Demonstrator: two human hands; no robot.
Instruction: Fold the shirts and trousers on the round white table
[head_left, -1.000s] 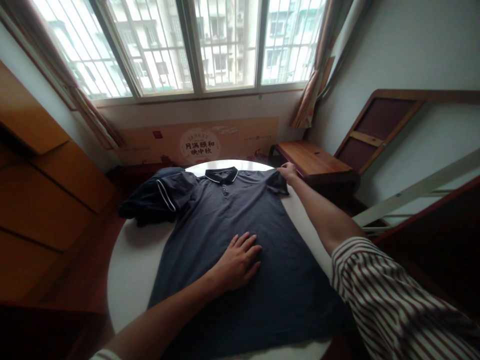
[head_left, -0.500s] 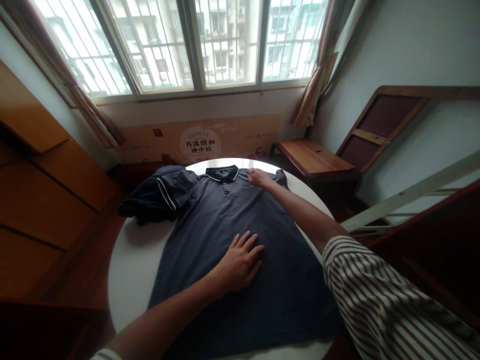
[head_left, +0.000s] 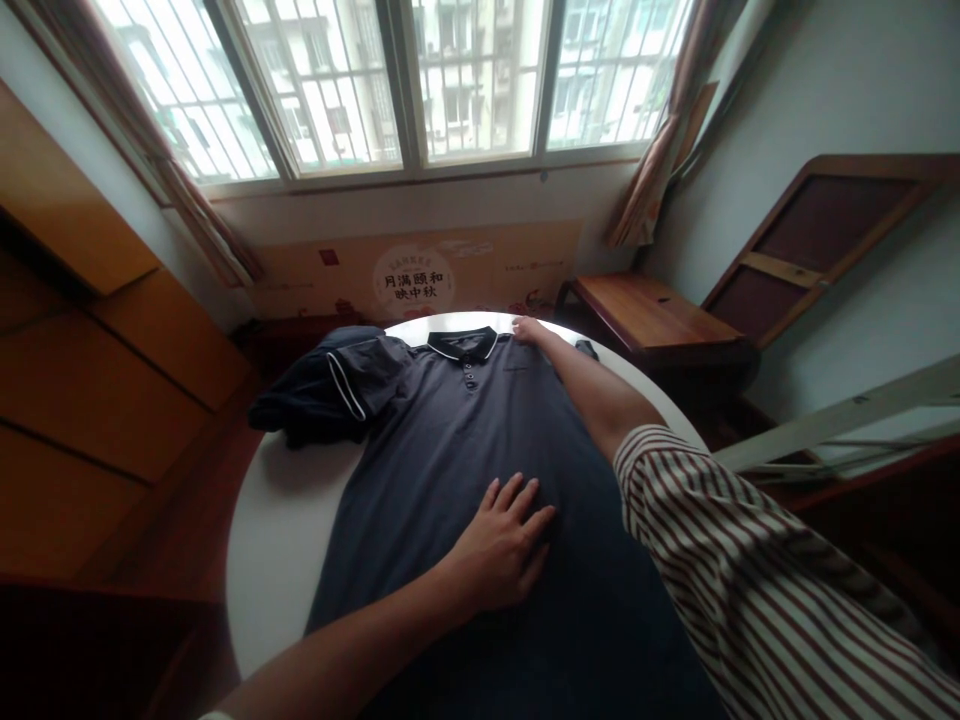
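Note:
A dark grey-blue polo shirt [head_left: 450,450] lies face up, spread over a round white table [head_left: 281,520], its black collar with a white edge at the far side. My left hand [head_left: 506,545] rests flat on the shirt's lower middle, fingers spread. At the shoulder beside the collar, the fingers of my right hand [head_left: 529,330] are closed on the shirt's edge. My right forearm crosses the shirt's side and covers part of that sleeve; a bit of dark cloth shows beyond it. The other sleeve lies against a heap of dark clothes [head_left: 300,390].
Past the table stands a small wooden table [head_left: 656,310], with a wood-framed panel [head_left: 817,230] leaning at the right wall. A printed board [head_left: 480,265] is under the barred window. Wooden cabinets [head_left: 90,400] line the left side.
My right hand has moved slightly farther away, up to the shoulder edge beside the collar. My left hand stays flat on the shirt. The whole view has shifted a little.

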